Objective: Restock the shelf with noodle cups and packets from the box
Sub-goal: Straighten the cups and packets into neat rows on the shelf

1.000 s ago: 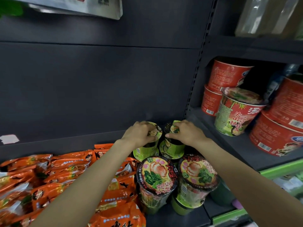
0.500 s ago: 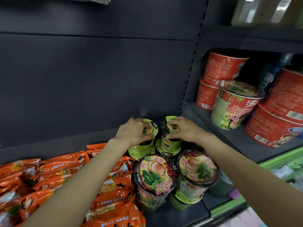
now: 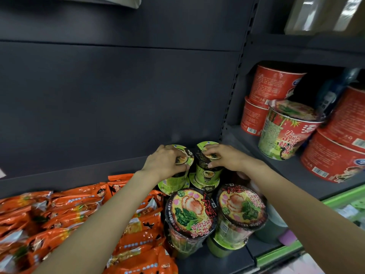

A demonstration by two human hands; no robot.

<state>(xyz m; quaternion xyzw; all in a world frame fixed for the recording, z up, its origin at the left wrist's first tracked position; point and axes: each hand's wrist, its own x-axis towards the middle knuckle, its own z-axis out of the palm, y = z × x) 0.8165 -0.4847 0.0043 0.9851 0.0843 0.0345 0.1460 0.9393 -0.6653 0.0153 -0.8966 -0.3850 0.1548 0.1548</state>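
Where each hand [image 3: 165, 163] [image 3: 227, 158] grips, a green cup [image 3: 184, 155] [image 3: 207, 173] sits beneath.

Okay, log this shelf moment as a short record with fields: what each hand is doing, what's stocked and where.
left hand: left hand grips the lid of the left green noodle cup at the back
right hand: right hand grips the top of the right green noodle cup beside it
front row: two round black-rimmed noodle cups, upright, side by side
left of the cups: orange foil noodle packets, piled
neighbouring bay: red paper noodle tubs, stacked
shelf: dark grey metal shelf
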